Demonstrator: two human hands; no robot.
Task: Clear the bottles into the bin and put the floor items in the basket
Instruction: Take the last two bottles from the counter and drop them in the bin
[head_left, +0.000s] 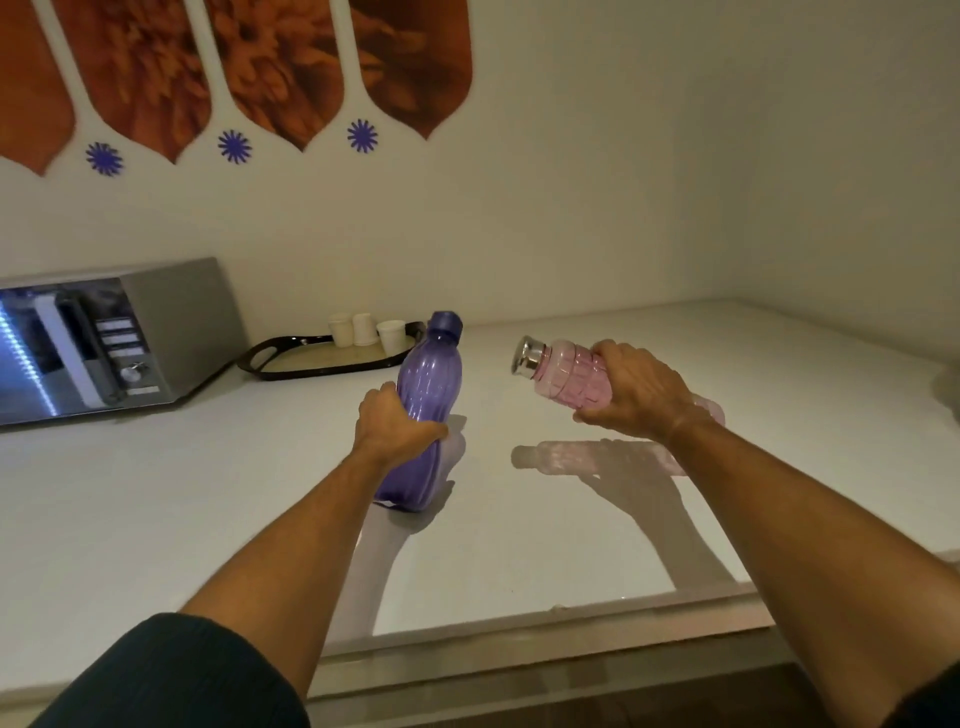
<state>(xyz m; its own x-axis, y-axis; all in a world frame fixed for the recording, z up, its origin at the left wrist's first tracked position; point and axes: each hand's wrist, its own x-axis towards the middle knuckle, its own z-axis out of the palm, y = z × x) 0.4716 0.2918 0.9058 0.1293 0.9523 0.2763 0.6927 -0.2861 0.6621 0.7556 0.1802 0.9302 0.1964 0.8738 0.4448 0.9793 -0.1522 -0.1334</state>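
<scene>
Dark ribbed sleeve (171, 675) at lower left, bare forearm reaching out of it over white counter (519, 545). Left hand (397, 421) wrapped around waist of purple bottle (428, 405), fingers (426, 431) curled across its front, thumb on near side. Bottle leaning slightly right, purple cap (445, 325) above the fingers, base below them, touching or just off the counter; cannot tell which. Right hand (631, 387) clamped from above on pink bottle (571, 376), held nearly level and clear of the counter. Steel cap (527, 356) sticking out left of the fingers, bottle's rear end showing past the wrist on the right. Right forearm angled in from lower right, wrist bent down. Beyond the fingertips of the left hand, black tray (322, 358) with three white paper cups (363, 330). Far left of both hands, silver microwave (114, 338) against the wall.
</scene>
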